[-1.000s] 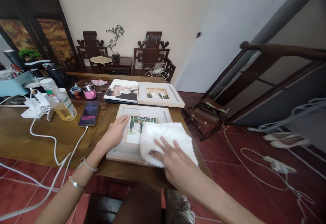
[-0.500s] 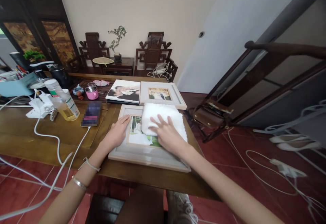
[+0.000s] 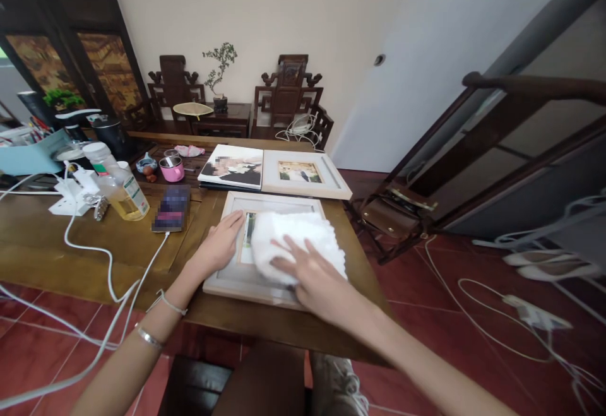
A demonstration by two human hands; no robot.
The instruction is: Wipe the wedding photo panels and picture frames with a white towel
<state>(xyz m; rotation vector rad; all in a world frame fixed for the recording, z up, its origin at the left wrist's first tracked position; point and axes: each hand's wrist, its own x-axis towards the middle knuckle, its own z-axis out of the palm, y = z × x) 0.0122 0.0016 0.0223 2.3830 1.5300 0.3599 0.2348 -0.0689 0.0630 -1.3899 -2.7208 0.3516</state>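
A pale framed photo (image 3: 265, 203) lies flat on the wooden table (image 3: 95, 239) in front of me. My left hand (image 3: 219, 245) rests flat on the frame's left edge, fingers stretched out. My right hand (image 3: 312, 275) presses a white towel (image 3: 293, 239) down on the glass, fingers spread over the cloth. The towel covers most of the picture; only a strip of it shows at the left.
A second framed photo (image 3: 305, 175) and a photo album (image 3: 231, 167) lie further back. A phone (image 3: 171, 209) on a white cable, a bottle (image 3: 118, 185), a pink cup (image 3: 171, 168) and a power strip (image 3: 71, 195) sit at the left. Cables (image 3: 521, 312) trail on the red floor.
My right hand slid the towel from the frame's near right corner up to its far side, then back toward the middle and left. The left hand stayed on the frame's edge.
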